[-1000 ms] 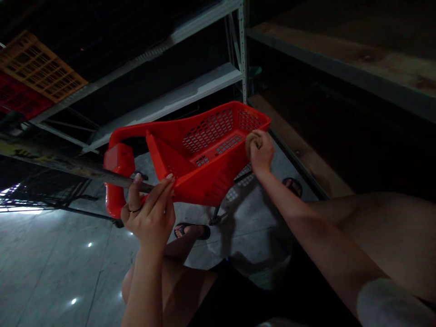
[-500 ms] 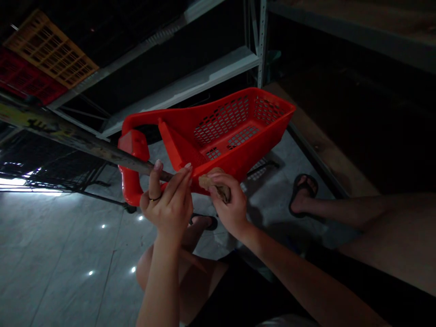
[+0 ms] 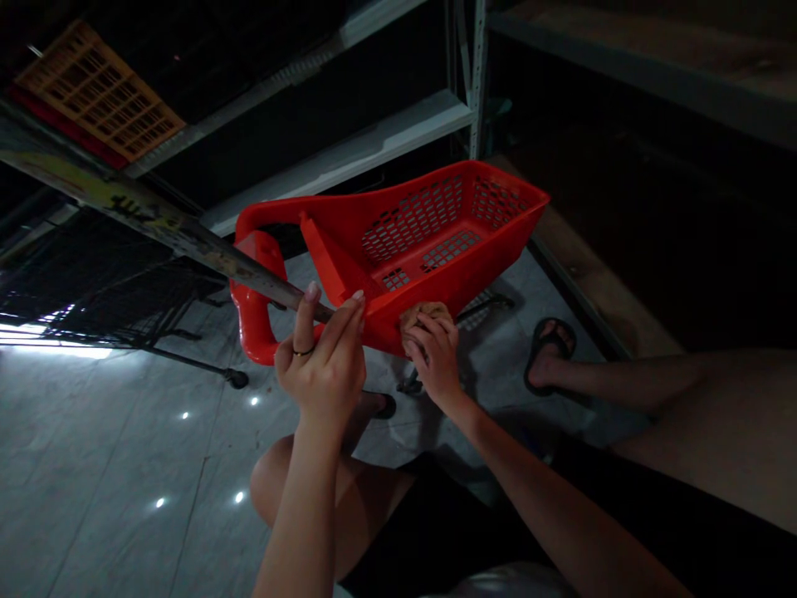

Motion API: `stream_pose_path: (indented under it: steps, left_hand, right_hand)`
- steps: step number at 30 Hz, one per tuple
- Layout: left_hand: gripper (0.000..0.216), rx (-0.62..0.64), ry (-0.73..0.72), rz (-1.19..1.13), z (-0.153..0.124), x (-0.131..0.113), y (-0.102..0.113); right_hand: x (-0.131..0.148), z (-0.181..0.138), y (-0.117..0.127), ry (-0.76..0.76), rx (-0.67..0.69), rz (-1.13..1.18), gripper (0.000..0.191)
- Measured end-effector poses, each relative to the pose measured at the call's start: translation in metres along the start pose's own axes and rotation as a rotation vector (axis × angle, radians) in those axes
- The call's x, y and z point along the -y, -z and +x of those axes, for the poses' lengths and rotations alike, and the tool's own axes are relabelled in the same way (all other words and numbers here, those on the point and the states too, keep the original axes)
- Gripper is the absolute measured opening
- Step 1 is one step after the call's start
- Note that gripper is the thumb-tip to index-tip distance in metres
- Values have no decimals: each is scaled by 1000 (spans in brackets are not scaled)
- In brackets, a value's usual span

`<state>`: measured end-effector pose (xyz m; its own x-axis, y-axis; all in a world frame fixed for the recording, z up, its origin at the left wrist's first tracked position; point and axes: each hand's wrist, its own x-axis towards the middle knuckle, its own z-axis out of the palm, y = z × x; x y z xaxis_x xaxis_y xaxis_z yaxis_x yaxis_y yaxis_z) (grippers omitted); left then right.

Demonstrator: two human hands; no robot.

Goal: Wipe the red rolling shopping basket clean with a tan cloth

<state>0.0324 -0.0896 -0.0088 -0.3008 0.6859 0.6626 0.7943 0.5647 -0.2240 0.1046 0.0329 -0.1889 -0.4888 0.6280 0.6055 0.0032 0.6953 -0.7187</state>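
A red plastic shopping trolley basket [image 3: 429, 241] with perforated walls stands tilted in front of me in dim light. My left hand [image 3: 324, 365] grips the near corner of the basket where a dark metal bar [image 3: 187, 241] crosses its handle, thumb up with a ring showing. My right hand [image 3: 432, 353] is closed on a small tan cloth [image 3: 418, 316] and presses it against the outer side wall of the basket.
Metal shelving [image 3: 349, 158] runs behind the trolley, with an orange crate [image 3: 100, 91] at the upper left. A wooden shelf edge [image 3: 591, 282] lies to the right. My bare legs and sandalled foot [image 3: 551, 353] rest on the glossy tiled floor [image 3: 112, 465].
My right hand has come back from the far right rim of the basket to the near side wall, carrying the cloth. The left hand has kept its grip.
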Motion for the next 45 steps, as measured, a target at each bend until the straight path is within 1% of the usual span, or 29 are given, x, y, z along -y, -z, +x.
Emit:
stream_pose_path:
  steps: [3, 5, 7, 9, 11, 12, 13, 15, 17, 20, 23, 26, 28, 30, 32, 33, 35, 37, 38, 39, 40, 43, 44, 45]
  left_hand:
    - [55, -2, 16, -27, -1, 1, 0]
    - [54, 3, 22, -34, -1, 1, 0]
    - [53, 7, 24, -27, -1, 0, 0]
    - [51, 5, 31, -19, -1, -2, 0]
    - [49, -7, 40, -25, -1, -5, 0]
    - [49, -14, 43, -28, -1, -6, 0]
    - [49, -21, 41, -31, -1, -7, 0]
    - [49, -40, 28, -34, -1, -10, 0]
    - [49, -57, 10, -24, -1, -11, 1]
    - [50, -79, -12, 9, -1, -13, 1]
    - [48, -103, -36, 28, -2, -13, 1]
    - [48, -107, -30, 10, -2, -15, 1]
    - [49, -75, -6, -24, -3, -16, 2]
    - [51, -49, 16, -60, -4, -17, 2]
    - [52, -40, 35, -75, -5, -16, 2]
    - [54, -31, 44, -78, -6, -15, 2]
    - [56, 6, 65, -94, -8, -13, 2]
    - [55, 46, 88, -114, -10, -9, 2]
    - [54, 55, 94, -111, -11, -8, 2]
    - [53, 53, 99, -98, -12, -7, 2]
    - [52, 46, 103, -80, -12, -7, 2]
    - [49, 41, 126, -40, -11, -10, 5]
    - [48, 52, 136, -40, -11, -12, 6]
    - [48, 65, 147, -41, -10, -14, 7]
  right_hand:
    - [-5, 14, -1, -143, -114, -8, 33]
    - [-9, 22, -2, -228, -143, 31, 37]
    - [-9, 26, -2, -311, -157, 99, 33]
    - [-2, 28, -1, -419, -213, 144, 30]
    - [13, 30, -1, -488, -276, 159, 31]
    - [24, 32, -1, -471, -292, 165, 31]
    - [35, 34, 0, -418, -292, 175, 29]
    - [56, 39, 1, -258, -258, 206, 24]
    - [70, 41, 4, -92, -215, 236, 23]
    - [76, 41, 14, 74, -191, 260, 27]
    - [74, 44, 25, 152, -179, 298, 34]
    - [67, 49, 30, 209, -174, 296, 42]
    - [57, 48, 26, 202, -206, 227, 44]
    - [46, 39, 19, 122, -243, 156, 43]
    - [38, 26, 13, 29, -244, 120, 41]
    - [35, 19, 11, -1, -223, 117, 40]
    - [29, 11, 9, -28, -139, 137, 34]
    - [18, 15, 11, -50, -54, 175, 31]
    - [10, 23, 15, -69, -46, 187, 31]
    - [-1, 34, 20, -103, -79, 188, 32]
    - [-13, 48, 25, -156, -148, 176, 34]
    - [-47, 91, 42, -346, -407, 110, 34]
    - [-54, 100, 45, -388, -460, 98, 32]
    - [-56, 106, 46, -405, -484, 93, 31]
